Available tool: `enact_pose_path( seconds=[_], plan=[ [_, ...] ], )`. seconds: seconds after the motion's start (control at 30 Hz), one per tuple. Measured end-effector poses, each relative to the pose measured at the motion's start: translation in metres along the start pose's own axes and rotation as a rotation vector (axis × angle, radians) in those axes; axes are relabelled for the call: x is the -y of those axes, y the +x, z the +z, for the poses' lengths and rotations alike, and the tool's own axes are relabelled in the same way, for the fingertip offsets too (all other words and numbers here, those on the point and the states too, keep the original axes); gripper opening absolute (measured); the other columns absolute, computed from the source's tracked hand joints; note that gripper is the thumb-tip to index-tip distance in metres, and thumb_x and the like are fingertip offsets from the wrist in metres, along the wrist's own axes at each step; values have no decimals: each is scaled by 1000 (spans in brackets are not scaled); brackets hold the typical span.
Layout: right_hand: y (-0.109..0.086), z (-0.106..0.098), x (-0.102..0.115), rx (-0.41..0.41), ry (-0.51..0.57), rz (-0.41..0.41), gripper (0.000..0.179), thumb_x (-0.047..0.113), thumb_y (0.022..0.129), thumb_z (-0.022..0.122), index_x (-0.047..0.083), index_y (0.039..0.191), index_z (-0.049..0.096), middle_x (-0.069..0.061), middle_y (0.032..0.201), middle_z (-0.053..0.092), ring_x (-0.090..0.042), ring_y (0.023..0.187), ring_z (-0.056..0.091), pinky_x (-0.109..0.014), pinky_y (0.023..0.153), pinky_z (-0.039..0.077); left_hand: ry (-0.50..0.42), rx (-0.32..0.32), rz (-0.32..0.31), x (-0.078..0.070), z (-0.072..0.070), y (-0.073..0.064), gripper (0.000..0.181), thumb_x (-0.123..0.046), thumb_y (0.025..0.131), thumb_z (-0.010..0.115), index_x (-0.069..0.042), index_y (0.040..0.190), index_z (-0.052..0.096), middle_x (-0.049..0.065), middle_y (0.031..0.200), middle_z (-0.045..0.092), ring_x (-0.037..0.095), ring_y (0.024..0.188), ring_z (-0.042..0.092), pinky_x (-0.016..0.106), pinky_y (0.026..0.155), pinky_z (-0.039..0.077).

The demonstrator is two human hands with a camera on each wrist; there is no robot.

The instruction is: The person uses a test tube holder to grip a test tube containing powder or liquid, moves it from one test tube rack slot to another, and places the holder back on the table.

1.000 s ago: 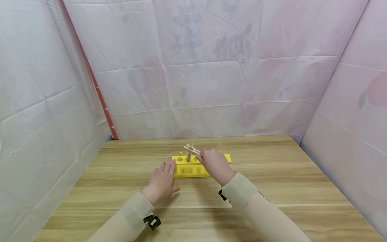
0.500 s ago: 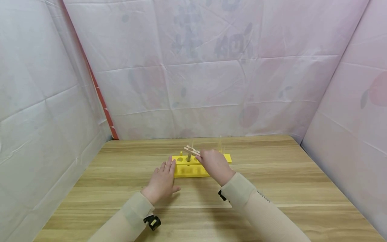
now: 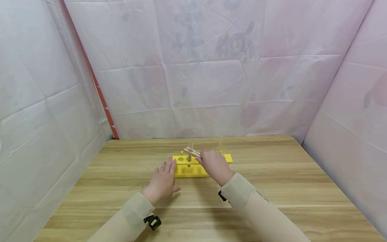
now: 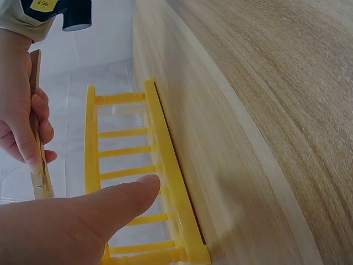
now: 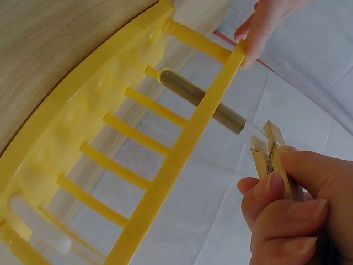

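Note:
My left hand (image 3: 161,181) lies with straight fingers on the left end of a yellow test tube rack (image 3: 193,174). My right hand (image 3: 216,166) grips a wooden test tube clamp (image 5: 270,160) by its handles. The clamp's tip is around the upper, clear part of a glass test tube (image 5: 187,91) with dark contents. This tube stands through the second hole from the left, its rounded end below the rack's top plate and close to the base. In the left wrist view, my left thumb (image 4: 132,196) crosses in front of the rack's posts.
A second clear tube (image 3: 221,144) stands at the rack's right end, partly behind my right hand. In the right wrist view, a whitish tube (image 5: 38,223) shows at that end. Wood-grain tabletop (image 3: 272,188) surrounds the rack, with pale cloth walls (image 3: 205,84) behind and beside it.
The clamp and the test tube have moved down, and the tube's lower end now shows beneath the rack's top plate. My left hand has stayed on the rack's end.

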State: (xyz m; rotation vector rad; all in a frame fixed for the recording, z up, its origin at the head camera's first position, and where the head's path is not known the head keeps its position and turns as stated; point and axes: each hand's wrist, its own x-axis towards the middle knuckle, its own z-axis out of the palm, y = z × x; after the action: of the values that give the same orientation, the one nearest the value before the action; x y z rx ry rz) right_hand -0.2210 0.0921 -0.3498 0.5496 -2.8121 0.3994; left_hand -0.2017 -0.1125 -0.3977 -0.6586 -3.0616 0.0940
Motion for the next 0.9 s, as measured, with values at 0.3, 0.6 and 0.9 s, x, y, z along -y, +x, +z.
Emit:
enact_pose_path(
  seconds=[0.3, 0.6, 0.9],
  plan=[
    [-1, 1, -2, -8, -15, -26, 29, 27, 91, 60, 8, 70, 55, 1, 51, 41, -8, 40, 31, -20, 35, 30, -8, -6, -2, 0, 1, 1, 97, -56, 83, 60, 2, 147, 18, 21, 152, 12, 39, 131, 32, 53, 100, 35],
    [-2, 5, -3, -15, -54, -39, 28, 27, 91, 61, 8, 71, 56, 2, 51, 40, -8, 40, 32, -21, 35, 30, -9, -14, 3, -1, 0, 0, 96, -55, 83, 61, 3, 146, 18, 22, 152, 13, 40, 131, 32, 54, 99, 35],
    [-2, 10, -3, 15, -60, -37, 27, 27, 91, 61, 7, 73, 57, 2, 53, 42, -9, 41, 34, -21, 35, 32, -8, -25, 5, -3, -3, -2, 97, -55, 81, 62, 4, 146, 20, 23, 151, 14, 40, 129, 34, 54, 98, 37]
  ],
)
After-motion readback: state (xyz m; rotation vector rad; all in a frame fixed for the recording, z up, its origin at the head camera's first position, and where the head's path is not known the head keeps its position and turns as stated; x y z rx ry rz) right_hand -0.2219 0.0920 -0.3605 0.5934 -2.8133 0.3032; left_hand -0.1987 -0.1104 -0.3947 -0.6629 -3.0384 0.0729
